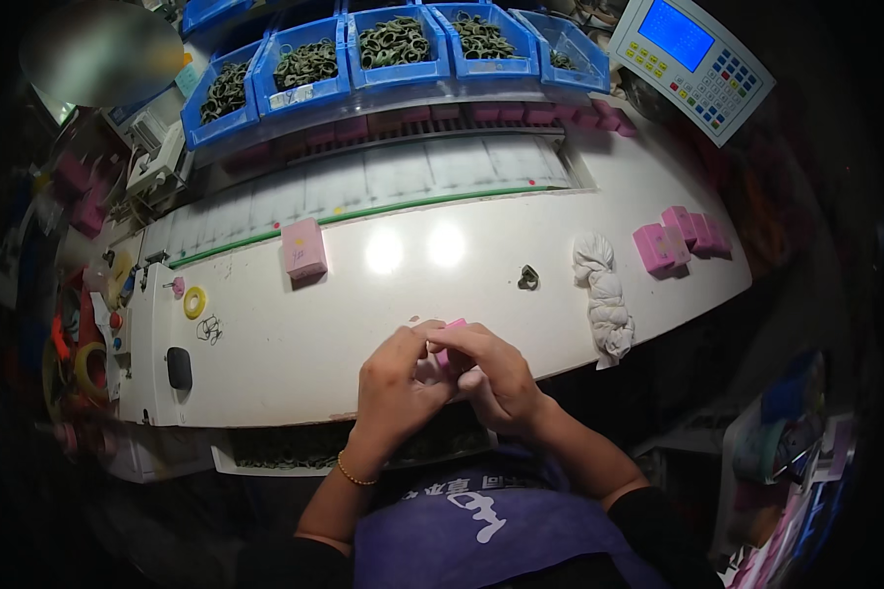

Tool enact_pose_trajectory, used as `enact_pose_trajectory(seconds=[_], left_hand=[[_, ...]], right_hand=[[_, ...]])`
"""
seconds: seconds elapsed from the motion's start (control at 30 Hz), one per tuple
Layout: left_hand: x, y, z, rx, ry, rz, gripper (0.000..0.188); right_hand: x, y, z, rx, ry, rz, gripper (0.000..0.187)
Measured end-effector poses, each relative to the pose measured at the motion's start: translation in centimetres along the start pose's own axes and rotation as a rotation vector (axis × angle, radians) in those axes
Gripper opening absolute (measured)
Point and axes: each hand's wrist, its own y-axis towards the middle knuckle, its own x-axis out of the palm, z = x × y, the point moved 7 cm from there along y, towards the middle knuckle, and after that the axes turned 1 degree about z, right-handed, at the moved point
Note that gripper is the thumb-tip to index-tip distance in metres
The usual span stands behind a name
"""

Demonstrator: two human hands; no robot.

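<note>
At the table's front edge, my left hand [393,381] and my right hand [504,378] are closed together around a small pink block [448,359]. Fingers of both hands cover most of it, so its full shape is hidden. Beyond my right hand, a small dark green ring-like piece [528,279] lies on the white table. A larger pink block [304,248] with handwriting on top sits farther off to the left.
A twisted white cloth [602,299] and several pink blocks [662,247] lie at the right. Blue bins [395,44] of dark green pieces line the back, beside a keypad device [692,64]. Yellow tape [195,302] lies left; an open drawer [295,461] is below the table edge.
</note>
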Motion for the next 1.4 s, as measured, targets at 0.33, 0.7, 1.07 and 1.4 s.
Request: enact_pose_trajectory(seconds=[0.33, 0.7, 1.07, 1.4], left_hand=[[0.8, -0.5, -1.9, 0.038, -0.214, 0.034, 0.052], [1.0, -1.0, -2.4, -0.071, -0.356, 0.000, 0.045], [2.3, -1.9, -4.6, -0.339, -0.919, -0.156, 0.044], [2.7, -1.6, -4.4, -0.284, -0.914, -0.121, 0.044]], right_hand=[[-0.8, 2.0, 1.5, 0.467, 0.129, -0.039, 0.058], [-1.2, 1.6, 2.2, 0.520, 0.214, -0.018, 0.070], [-1.8, 1.0, 2.1, 0.299, -0.398, -0.335, 0.072], [-3.6, -0.2, 3.6, 0.394, -0.108, -0.197, 0.053]])
